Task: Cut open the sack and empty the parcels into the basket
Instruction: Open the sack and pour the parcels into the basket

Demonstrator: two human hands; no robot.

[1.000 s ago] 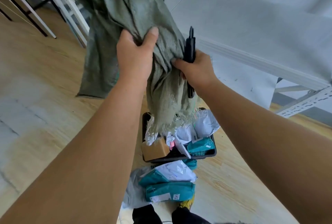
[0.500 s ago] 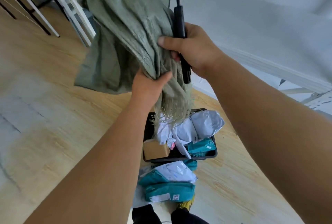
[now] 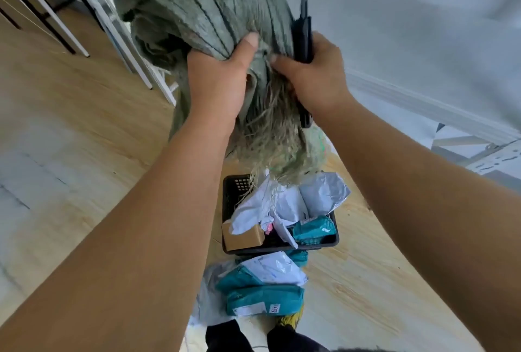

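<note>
Sack (image 3: 203, 7) bunched in both hands' fingers (image 3: 251, 41) above basket (image 3: 282, 247)

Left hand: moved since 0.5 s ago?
Yes. The left hand has climbed up the sack, away from the basket below, and now grips beside the right hand.

Pretty bright, soft daylight all over, no harsh shadows, just a faint shade under the basket (image 3: 332, 241) on the wood floor (image 3: 70, 131). Pale glare washes out the floor's left side. Wide-angle lens bends the wall (image 3: 423, 27) and floor toward the corners. Whole thing is a bit soft, and the sack (image 3: 203, 7) looks motion-smeared up top, frayed threads mushy
</note>
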